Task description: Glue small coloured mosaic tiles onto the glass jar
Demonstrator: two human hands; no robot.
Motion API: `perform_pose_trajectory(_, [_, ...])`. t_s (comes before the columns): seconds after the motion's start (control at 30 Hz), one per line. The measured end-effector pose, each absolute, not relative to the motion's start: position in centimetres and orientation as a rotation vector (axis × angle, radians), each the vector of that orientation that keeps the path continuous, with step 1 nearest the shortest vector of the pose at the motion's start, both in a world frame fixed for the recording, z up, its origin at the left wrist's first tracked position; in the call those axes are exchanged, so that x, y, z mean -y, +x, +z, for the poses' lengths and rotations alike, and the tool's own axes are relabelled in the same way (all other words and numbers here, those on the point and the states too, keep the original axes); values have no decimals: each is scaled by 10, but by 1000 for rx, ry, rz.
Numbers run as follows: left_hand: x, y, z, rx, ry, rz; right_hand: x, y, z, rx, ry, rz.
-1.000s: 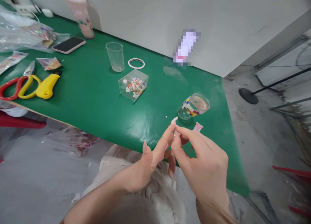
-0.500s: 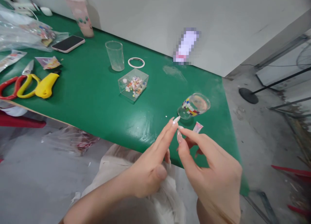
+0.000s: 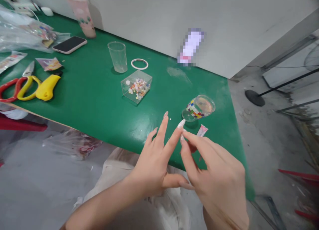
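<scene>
In the head view, the mosaic cup (image 3: 195, 111), a clear cup banded with coloured squares, sits on the green surface (image 3: 99, 117), its rim toward the right; it is just beyond the fingertips and neither hand visibly touches it. The left hand (image 3: 156, 163) is on the near left side of the mosaic cup, its fingers fanned apart and its grip slack. The right hand (image 3: 211, 165) is on the near side of the mosaic cup, thumb and forefinger pinched together at the tip of the left forefinger; whether that grip has anything between its fingertips, I cannot tell.

A small tube (image 3: 202, 130) with a pink end lies just on the near side of the mosaic cup, partly behind the right hand. To the left of the mosaic cup is a tiny white bit (image 3: 170, 119), and farther left a clear box (image 3: 136, 87) with small colourful pieces (image 3: 139, 87) in it. Beyond that box, also left of the mosaic cup, are a white ring (image 3: 139, 64) and a plain clear cup (image 3: 117, 57). Well to the left of the mosaic cup lie scissors (image 3: 30, 85) with red and yellow handles, a yellow-handled tool (image 3: 48, 87) and a phone (image 3: 70, 45).
</scene>
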State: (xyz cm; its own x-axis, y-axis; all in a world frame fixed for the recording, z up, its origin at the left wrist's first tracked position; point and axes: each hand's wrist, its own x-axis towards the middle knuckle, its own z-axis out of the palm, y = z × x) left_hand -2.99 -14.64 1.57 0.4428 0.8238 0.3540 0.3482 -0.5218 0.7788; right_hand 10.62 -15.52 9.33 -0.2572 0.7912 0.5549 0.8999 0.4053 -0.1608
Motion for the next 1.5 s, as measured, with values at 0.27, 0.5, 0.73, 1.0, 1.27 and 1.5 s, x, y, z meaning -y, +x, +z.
perform_pose_trajectory(0.27, [148,-30,17,-1040,2133,954,153,104,94,2149,-1414,-368])
perform_pose_trajectory(0.5, [148,-29,18,-1061,2203,969,156,105,94,2111,-1406,-271])
perform_pose_trajectory(0.73, [148,-31,20,-1092,2257,929,163,108,96,2025,-1499,-193])
perform_pose_trajectory(1.0, [150,-32,22,-1106,2279,883,160,108,95,2046,-1503,-178])
perform_pose_trajectory(1.27, [151,-31,22,-1087,2301,862,158,108,95,2134,-1456,-290])
perform_pose_trajectory(1.5, [151,-28,21,-1159,2295,849,155,103,90,2165,-1450,-491])
